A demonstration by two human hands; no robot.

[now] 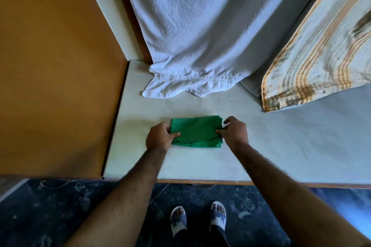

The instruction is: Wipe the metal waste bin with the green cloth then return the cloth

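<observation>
The metal bin is out of view. The folded green cloth (196, 131), a soft rectangle, lies on the pale surface (281, 146); left hand (159, 136) and right hand (233, 131) each have a grip pinching its ends.

I am holding a folded green cloth (196, 131) flat on a pale, off-white table top (281, 146), pinching its left edge with my left hand (159, 136) and its right edge with my right hand (233, 131). My thumbs are lying on top of the fabric while my fingers are curling around its ends. Beyond the cloth, a white terry towel (200, 36) is hanging down, its hem bunching on the table. To the right, a cream cloth with orange stripes (321, 52) is draping onto the surface. An orange-brown wooden panel (50, 66) is standing along the table's left side. Below, my feet in white-and-blue sandals (197, 219) are standing on a dark patterned floor (60, 216).
</observation>
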